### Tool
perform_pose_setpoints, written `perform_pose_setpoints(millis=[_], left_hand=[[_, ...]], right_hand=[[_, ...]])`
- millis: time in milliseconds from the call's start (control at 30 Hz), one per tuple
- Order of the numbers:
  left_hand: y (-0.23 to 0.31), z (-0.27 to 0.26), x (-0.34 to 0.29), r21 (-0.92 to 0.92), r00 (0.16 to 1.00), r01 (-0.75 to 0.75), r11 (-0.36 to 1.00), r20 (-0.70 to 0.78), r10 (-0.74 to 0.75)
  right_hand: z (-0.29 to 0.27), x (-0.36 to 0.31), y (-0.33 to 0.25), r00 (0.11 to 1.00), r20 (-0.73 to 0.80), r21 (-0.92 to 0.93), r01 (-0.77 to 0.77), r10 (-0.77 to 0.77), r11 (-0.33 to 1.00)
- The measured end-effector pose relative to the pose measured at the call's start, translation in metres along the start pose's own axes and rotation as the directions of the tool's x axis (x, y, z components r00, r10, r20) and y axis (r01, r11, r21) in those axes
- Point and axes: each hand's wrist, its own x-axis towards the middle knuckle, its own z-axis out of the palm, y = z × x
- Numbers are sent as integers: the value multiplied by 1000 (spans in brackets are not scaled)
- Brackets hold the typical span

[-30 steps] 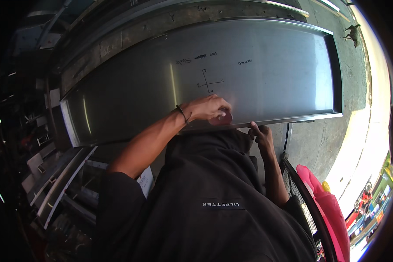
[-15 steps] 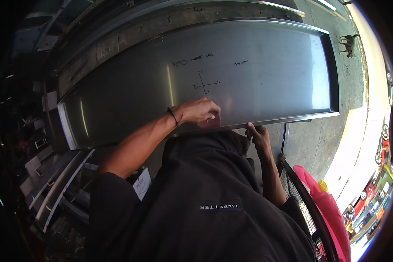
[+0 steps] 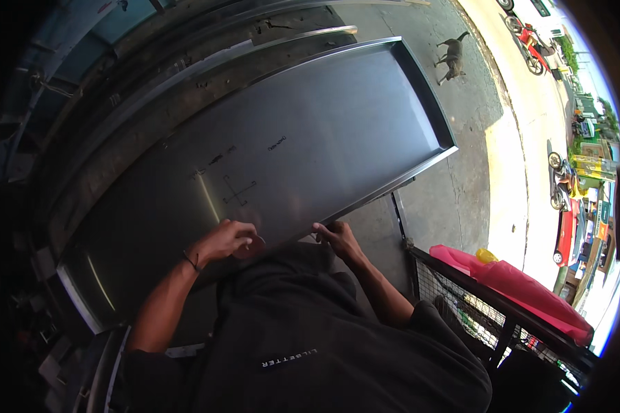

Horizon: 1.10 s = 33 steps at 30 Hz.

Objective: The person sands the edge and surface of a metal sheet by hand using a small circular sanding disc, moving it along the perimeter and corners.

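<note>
A long, shallow stainless steel tray (image 3: 310,117) with raised rims lies in front of me, marked in black with a cross-like sketch and some handwriting. Near its close edge, my left hand (image 3: 226,239) grips a thin reddish-brown disc (image 3: 250,248), which looks like a sanding disc, against or just above the metal. My right hand (image 3: 337,239) holds the close rim a little further right. Its thumb rests on top; the other fingers curl down and are partly hidden. A dark bracelet (image 3: 191,260) circles my left wrist.
Long metal strips (image 3: 255,48) lie beyond the tray. A dog (image 3: 453,58) is on the concrete past its right end. A black mesh frame (image 3: 461,292) with pink plastic (image 3: 517,282) over it stands at my right. Motorcycles and a red car (image 3: 566,234) are outside.
My view has turned right, so the tray appears slanted and more of the street shows. My left hand still holds the disc near the close edge; my right hand stays on the rim.
</note>
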Motion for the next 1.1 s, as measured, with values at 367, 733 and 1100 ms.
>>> perform_pose_setpoints(millis=[367, 733, 1100], left_hand=[[37, -6, 17, 24, 979, -150, 988, -136, 152], [50, 9, 31, -40, 957, -172, 984, -243, 158], [37, 12, 41, -141, 958, -218, 966, -219, 184]], right_hand=[[-9, 10, 6, 1000, 20, -40, 6, -5, 999], [-8, 10, 11, 998, 63, -99, 13, -7, 995], [-9, 8, 4, 998, 62, -68, -17, 21, 998]])
